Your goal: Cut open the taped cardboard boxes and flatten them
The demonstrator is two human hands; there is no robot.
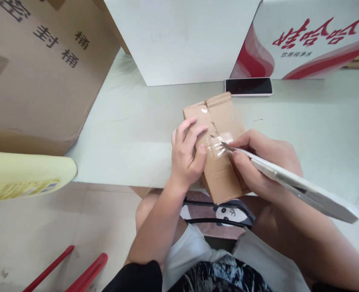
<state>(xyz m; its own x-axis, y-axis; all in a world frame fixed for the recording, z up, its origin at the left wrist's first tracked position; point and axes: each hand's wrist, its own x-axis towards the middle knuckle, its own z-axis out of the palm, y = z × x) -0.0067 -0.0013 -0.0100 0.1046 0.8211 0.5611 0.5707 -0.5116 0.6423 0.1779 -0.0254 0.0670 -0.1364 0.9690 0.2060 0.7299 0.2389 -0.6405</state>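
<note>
A small brown cardboard box lies at the near edge of the pale table, its top seam covered with clear tape. My left hand grips the box's left side, fingers curled over the top and thumb pressed by the tape. My right hand is closed round a white utility knife. The knife's metal blade tip touches the crumpled tape at the middle of the box.
A black phone lies behind the box. A large brown carton stands at the left, a white box at the back, a red-and-white printed carton at the back right. A yellow object and red handles are at lower left.
</note>
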